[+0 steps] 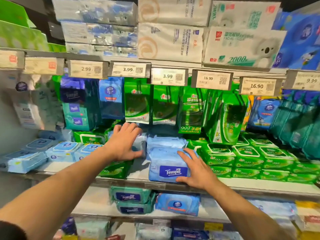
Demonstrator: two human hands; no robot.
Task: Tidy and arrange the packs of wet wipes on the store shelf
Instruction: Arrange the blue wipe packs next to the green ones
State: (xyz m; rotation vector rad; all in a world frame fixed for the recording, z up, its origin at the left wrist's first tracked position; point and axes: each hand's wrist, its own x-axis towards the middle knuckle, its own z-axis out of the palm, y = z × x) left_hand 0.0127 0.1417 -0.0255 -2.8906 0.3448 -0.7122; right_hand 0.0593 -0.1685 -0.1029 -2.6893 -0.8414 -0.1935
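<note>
A stack of light blue Tempo wet wipe packs (166, 163) stands at the front of the middle shelf (251, 186). My right hand (192, 168) lies on its right side, fingers spread over the top pack and thumb against the front. My left hand (124, 142) reaches farther back, palm down, fingers curled around a pale blue pack (139, 141) just left of the stack. Green 999 wipe packs (242, 158) fill the shelf to the right, and one green pack (112, 170) lies under my left wrist.
Light blue packs (64, 151) lie loosely at the shelf's left. Green and blue hanging packs (164, 104) dangle behind, under price tags (168, 76). Tissue boxes (171, 42) sit on the shelf above. Teal and blue packs (131, 196) rest on the lower shelf.
</note>
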